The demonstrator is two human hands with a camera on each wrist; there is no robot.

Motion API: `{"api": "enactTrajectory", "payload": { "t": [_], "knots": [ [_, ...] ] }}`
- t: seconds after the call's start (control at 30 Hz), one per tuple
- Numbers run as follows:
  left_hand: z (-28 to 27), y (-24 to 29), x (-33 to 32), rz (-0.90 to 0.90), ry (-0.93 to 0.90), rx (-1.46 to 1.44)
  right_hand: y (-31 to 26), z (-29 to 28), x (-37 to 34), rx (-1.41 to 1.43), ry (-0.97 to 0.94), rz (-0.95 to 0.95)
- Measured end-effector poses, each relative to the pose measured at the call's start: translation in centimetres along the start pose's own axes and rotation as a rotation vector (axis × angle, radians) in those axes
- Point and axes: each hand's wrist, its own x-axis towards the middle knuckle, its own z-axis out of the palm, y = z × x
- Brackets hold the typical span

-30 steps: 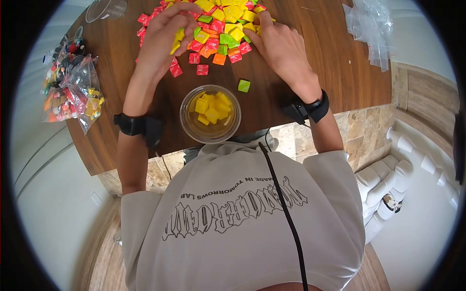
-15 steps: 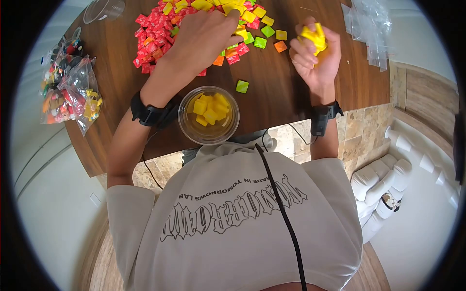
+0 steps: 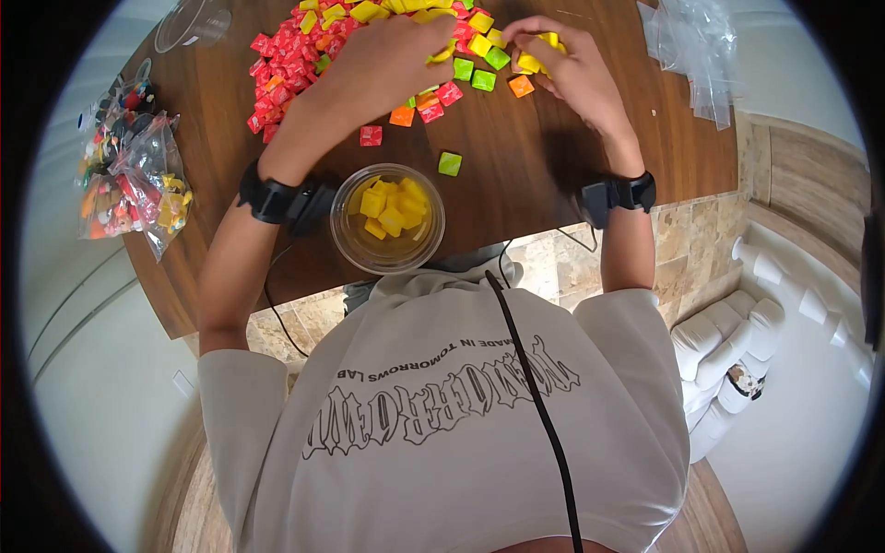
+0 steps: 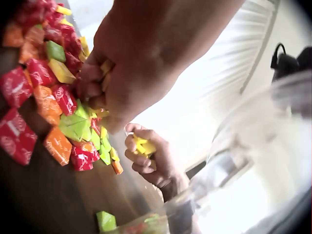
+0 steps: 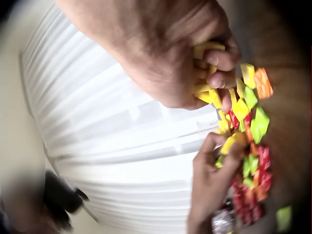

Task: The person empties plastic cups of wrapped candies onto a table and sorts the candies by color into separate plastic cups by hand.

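Wrapped square candies in red, yellow, green and orange lie in a pile [image 3: 295, 63] at the table's far side. Over the pile, the left hand [image 3: 383, 74] pinches yellow candy; its curled fingers also show in the left wrist view. To its right, the right hand [image 3: 576, 78] is curled round several yellow candies [image 5: 209, 95], seen in the right wrist view. A clear round tub [image 3: 387, 258] with yellow candies [image 3: 392, 207] inside stands near the table's front edge. One green candy [image 3: 450, 164] lies apart, between tub and pile.
Clear bags of small colourful items [image 3: 138, 184] lie at the table's left. An empty-looking clear cup [image 3: 194, 26] rests on its side at the back left. Flat clear plastic bags [image 3: 696, 55] lie at the back right. A dark cable hangs over the shirt.
The right hand left the pile with yellow candies, turned palm up, then moved back leftward and turned over beside the pile. The left hand moved rightward over the pile.
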Motion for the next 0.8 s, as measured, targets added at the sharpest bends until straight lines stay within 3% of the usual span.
{"api": "enactTrajectory", "payload": {
  "t": [0.03, 0.07, 0.1, 0.13, 0.17, 0.23, 0.3, 0.37, 0.4, 0.47, 0.5, 0.57, 0.6, 0.67, 0.73, 0.8],
  "knots": [
    [-0.1, -0.3, 0.0, -0.089, 0.001, -0.165, -0.3, 0.6, 0.2, -0.447, 0.102, -0.25],
    [-0.2, -1.4, -0.5, -0.084, -0.001, -0.165, -1.1, 0.2, -0.2, -0.653, 0.077, -0.107],
    [-0.2, -3.0, -1.3, -0.24, 0.0, -0.466, -1.5, 0.5, -0.1, -0.654, 0.081, -0.103],
    [-0.6, -3.2, -1.4, -0.397, 0.001, -0.77, -1.8, 0.8, 0.0, -0.845, 0.055, -0.109],
    [-0.7, -3.0, -1.7, -0.394, 0.0, -0.774, -1.9, 1.1, 0.1, -1.037, 0.025, -0.116],
    [-3.0, -0.9, -2.9, -0.601, 0.18, -1.198, -1.3, 1.3, 0.8, -1.131, 0.02, -0.185],
    [-3.3, -1.9, -3.8, -0.575, 0.204, -1.344, -1.4, 1.6, 1.7, -1.254, -0.082, -0.083],
    [-2.4, -3.3, -4.4, -0.68, 0.375, -1.706, -1.9, 1.0, 1.8, -1.221, -0.103, -0.126],
    [-2.3, -3.2, -4.4, -0.679, 0.376, -1.707, -2.0, 0.6, 1.8, -1.19, -0.117, -0.165],
    [-2.1, -2.8, -4.1, -0.512, 0.309, -1.313, -0.7, -0.1, 2.0, -1.148, -0.101, -0.222],
    [-2.0, -2.6, -3.8, -0.513, 0.311, -1.314, -0.4, -0.3, 2.0, -1.103, -0.084, -0.275],
    [-1.8, -2.2, -2.9, -0.236, 0.177, -0.509, 0.0, -0.6, 2.0, -1.047, -0.074, -0.264],
    [-1.2, -2.3, -2.5, -0.235, 0.176, -0.511, 0.0, -0.7, 2.0, -0.99, -0.06, -0.253],
    [0.0, -2.5, -1.9, 0.0, 0.148, 0.017, -0.2, -1.0, 1.9, -0.883, -0.053, -0.206],
    [-0.6, -1.6, -1.6, 0.021, 0.092, 0.057, -0.3, -1.5, 1.7, -0.777, -0.045, -0.158],
    [-0.8, -1.1, -1.2, 0.039, 0.036, 0.096, 0.0, -2.3, 1.3, -0.187, -0.063, 0.061]
  ]
}}
